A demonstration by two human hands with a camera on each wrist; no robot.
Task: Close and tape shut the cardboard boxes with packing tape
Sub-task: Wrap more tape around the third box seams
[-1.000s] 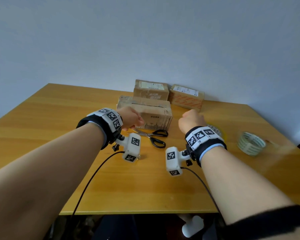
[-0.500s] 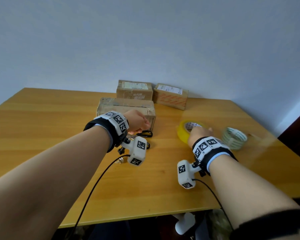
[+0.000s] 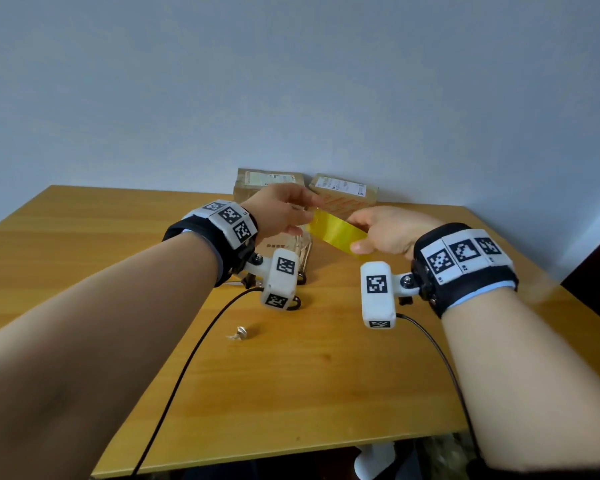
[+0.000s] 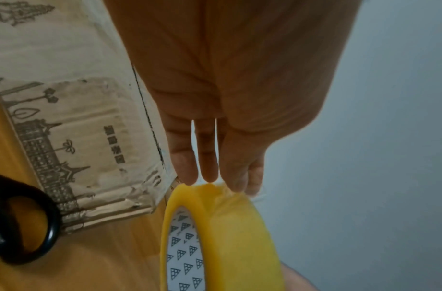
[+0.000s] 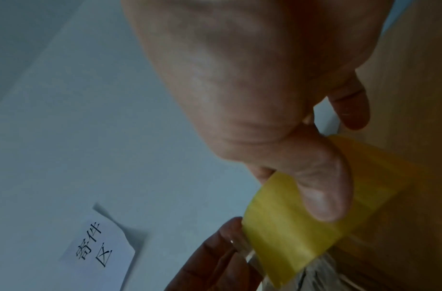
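Note:
My right hand [image 3: 388,233] holds a yellow packing tape roll [image 3: 336,232] in the air over the table, thumb [image 5: 324,187] across its outer face. My left hand [image 3: 284,213] meets the roll from the left. Its fingertips [image 4: 207,175] pinch at the rim of the roll [image 4: 229,236], where a crinkled loose end shows. Under the left hand lies a printed cardboard box [image 4: 72,118], flaps down, mostly hidden in the head view. Two more closed boxes [image 3: 267,180] [image 3: 343,192] with labels stand against the wall.
Black-handled scissors [image 4: 27,226] lie in front of the printed box, below my left wrist. A small crumpled scrap [image 3: 239,332] sits on the wooden table [image 3: 291,393]. Wrist camera cables trail over the near edge. A paper note [image 5: 97,246] hangs on the wall.
My right hand reached right to the yellow roll, took it and lifted it to the middle. My left hand rose from beside the scissors to meet the roll.

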